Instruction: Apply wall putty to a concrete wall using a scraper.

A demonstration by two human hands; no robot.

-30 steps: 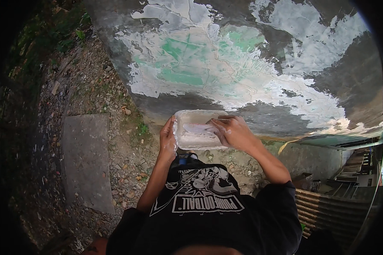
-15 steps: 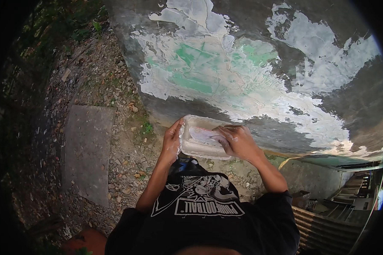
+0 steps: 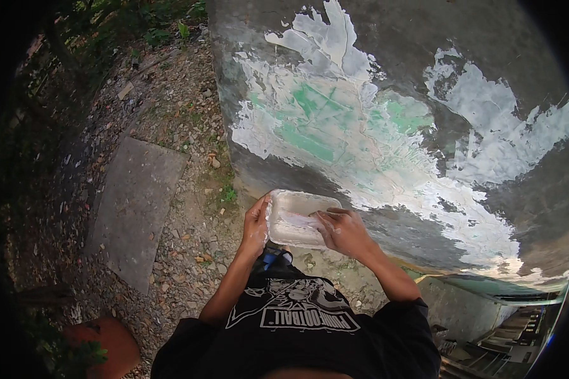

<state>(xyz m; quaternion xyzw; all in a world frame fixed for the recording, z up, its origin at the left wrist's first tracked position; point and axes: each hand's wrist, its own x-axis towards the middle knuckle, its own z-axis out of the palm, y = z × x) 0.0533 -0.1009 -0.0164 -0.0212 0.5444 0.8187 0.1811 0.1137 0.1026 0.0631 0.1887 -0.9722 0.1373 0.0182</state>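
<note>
**Tray (image 3: 291,203) in front, wall (image 3: 385,25) beyond**

The tray sits between the left hand (image 3: 255,228), at its left end, and the right hand (image 3: 346,232), over its right end. A scraper (image 3: 294,220) reaches leftward from the right hand into the tray. Behind the tray, nearest the wearer, is the shirt (image 3: 297,354).

The wall stretches ahead and to the right, with patches (image 3: 360,142) spread across it. To its left runs the gravel (image 3: 186,265), on which a slab (image 3: 139,202) lies, well apart from the left hand. A small plant (image 3: 226,194) grows between slab and wall, near the wall's left edge. Foliage (image 3: 161,31) stands at the far left, ahead beyond the slab. A rounded object (image 3: 110,344) lies behind the slab, with leaves (image 3: 91,355) beside it.
</note>
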